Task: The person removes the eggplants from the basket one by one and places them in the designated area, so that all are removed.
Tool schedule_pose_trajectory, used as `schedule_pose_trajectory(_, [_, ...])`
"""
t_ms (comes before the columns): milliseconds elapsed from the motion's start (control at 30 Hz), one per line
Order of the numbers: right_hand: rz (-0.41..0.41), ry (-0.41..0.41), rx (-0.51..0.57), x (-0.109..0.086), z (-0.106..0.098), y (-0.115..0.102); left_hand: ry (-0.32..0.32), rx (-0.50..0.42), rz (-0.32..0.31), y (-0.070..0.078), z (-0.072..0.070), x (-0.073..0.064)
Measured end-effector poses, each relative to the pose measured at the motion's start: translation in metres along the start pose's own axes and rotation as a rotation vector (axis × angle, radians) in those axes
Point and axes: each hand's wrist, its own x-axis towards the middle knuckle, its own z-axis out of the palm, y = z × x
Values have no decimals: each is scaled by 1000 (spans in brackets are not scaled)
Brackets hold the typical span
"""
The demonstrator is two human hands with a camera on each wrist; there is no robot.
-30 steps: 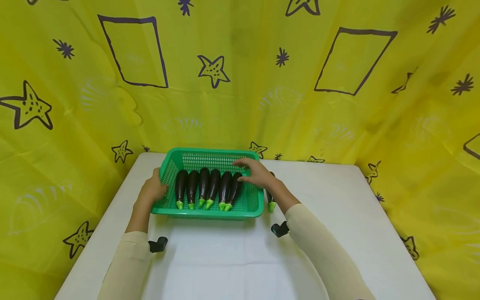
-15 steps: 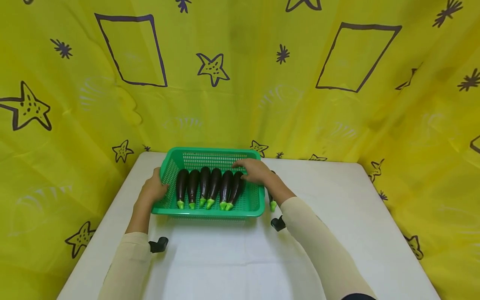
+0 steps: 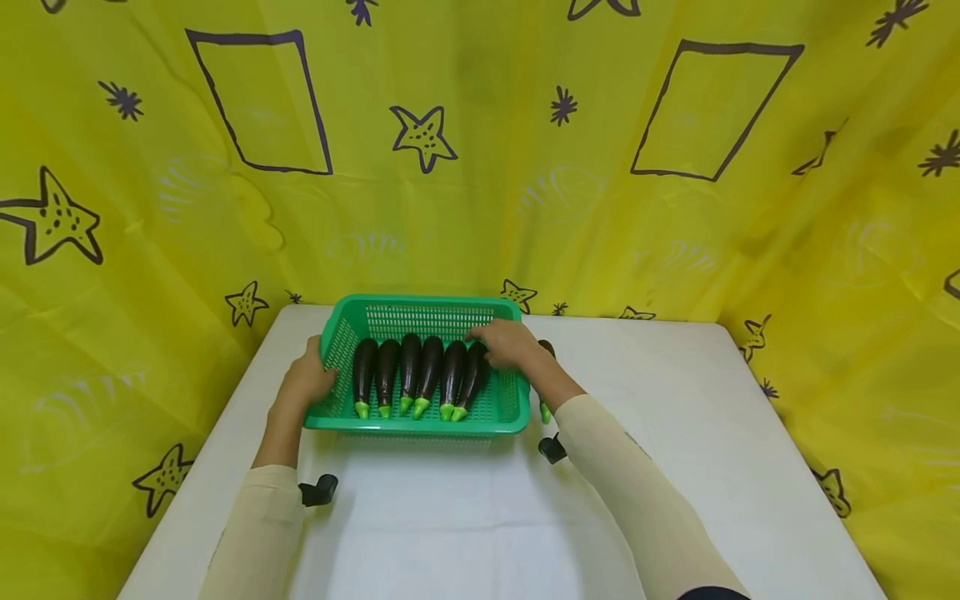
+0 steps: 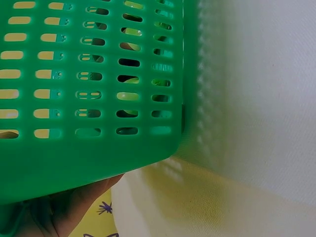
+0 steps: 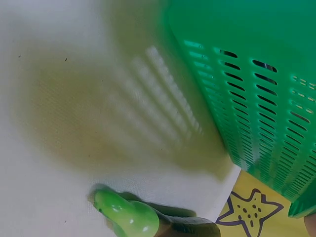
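The green plastic basket (image 3: 412, 426) stands toward the back left of the table, with several dark eggplants (image 3: 430, 367) in a row inside, green stem ends toward me. My left hand (image 3: 306, 377) grips the basket's left rim, thumb inside; from below, the left wrist view shows part of this hand (image 4: 81, 205) against the rim. My right hand (image 3: 508, 343) reaches over the right rim, fingers loosely bent by the upper end of the rightmost eggplant. Another eggplant (image 3: 545, 412) lies on the table outside the basket, partly hidden by my right forearm; its stem end shows in the right wrist view.
A white-covered table (image 3: 660, 400) extends around the basket. Yellow curtain (image 3: 480, 208) with star drawings hangs behind and at both sides. Black wrist mounts (image 3: 318, 490) stick out from my sleeves.
My right hand has drawn slightly right, and its fingers have come closer together from a wider spread. The left hand keeps its grip on the basket. The eggplants stay in their row.
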Motion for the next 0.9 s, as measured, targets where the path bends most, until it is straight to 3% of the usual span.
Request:
schedule_pose_trajectory(267, [-26, 37, 32, -2, 2, 1, 9, 2, 2, 1, 1, -1])
schedule_pose_trajectory(600, [3, 9, -58, -2, 3, -2, 5, -5, 6, -1, 2, 1])
schedule_pose_trajectory(900, [0, 56, 62, -2, 4, 0, 9, -8, 6, -1, 1, 0])
